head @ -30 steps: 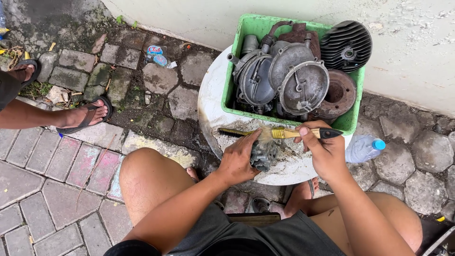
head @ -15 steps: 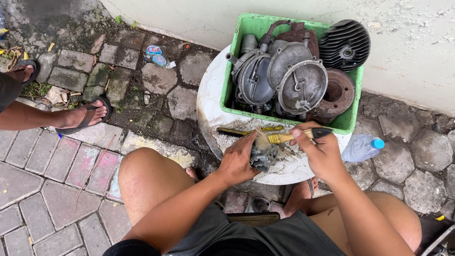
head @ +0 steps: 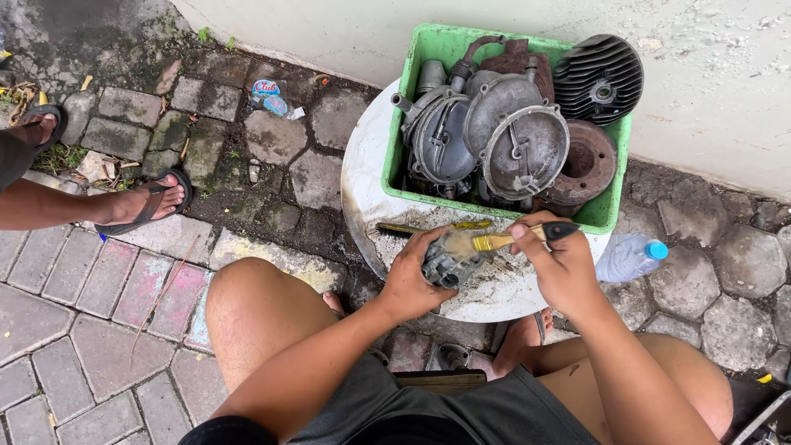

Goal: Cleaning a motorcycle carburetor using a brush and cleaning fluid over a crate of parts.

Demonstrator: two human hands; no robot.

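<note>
Fingers of your left hand (head: 416, 280) clamp the small metal part (head: 445, 265); your right hand (head: 560, 264) grips the brush (head: 494, 241), both just below the green crate (head: 404, 156). Greasy metal could slip and drop off the bench (head: 358, 181).

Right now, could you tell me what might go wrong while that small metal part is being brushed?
The metal part is gripped only by the left hand above the round white tabletop; it could slip. The right hand works the paintbrush close to the green crate, so grime might splash onto the bare knees.

Dark grey shorts, bare arms, bare knees, bare feet below
</note>
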